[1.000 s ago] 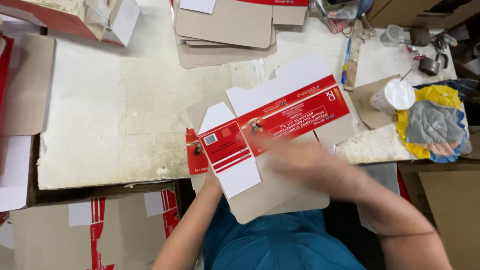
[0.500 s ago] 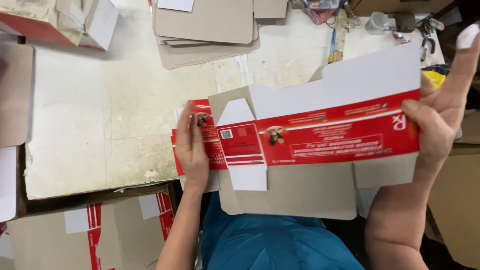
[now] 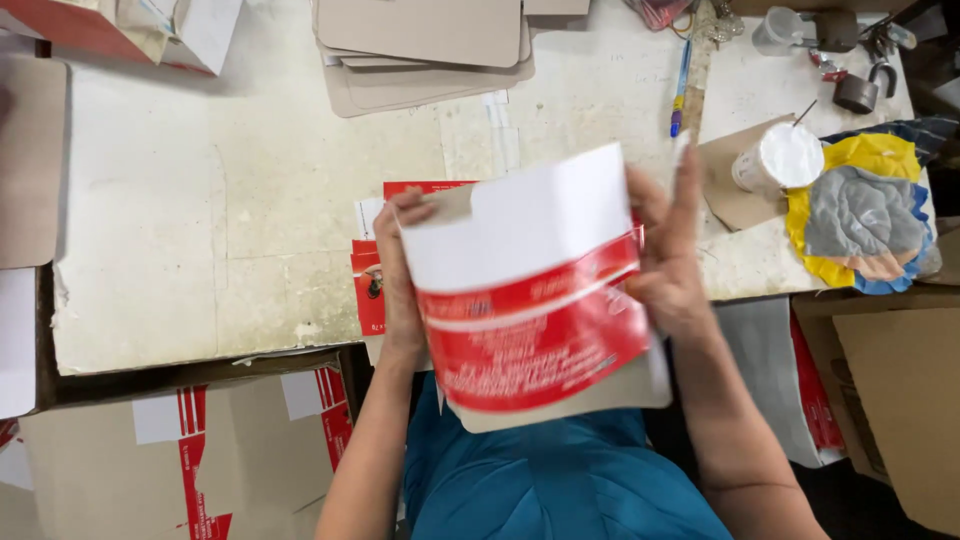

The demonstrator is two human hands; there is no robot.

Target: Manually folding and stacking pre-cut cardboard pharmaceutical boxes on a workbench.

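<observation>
Both hands hold a red-and-white printed cardboard carton blank [image 3: 530, 300], bent into a curve above the table's near edge. My left hand [image 3: 398, 270] grips its left edge, fingers curled over the top corner. My right hand [image 3: 668, 255] presses against its right edge with fingers extended upward. Another red printed blank [image 3: 368, 280] lies flat on the table under the left hand.
A worn white table [image 3: 200, 200] carries a stack of plain brown card sheets [image 3: 430, 45], a blue pen [image 3: 680, 85], a white pot [image 3: 780, 160] on cardboard, coloured rags [image 3: 865, 210] and metal tools [image 3: 850, 70]. Boxes of printed blanks [image 3: 170, 450] stand lower left.
The carton blank, held spread out flat half a second ago, is now folded inward into a narrower curved shape. Both hands have come closer together.
</observation>
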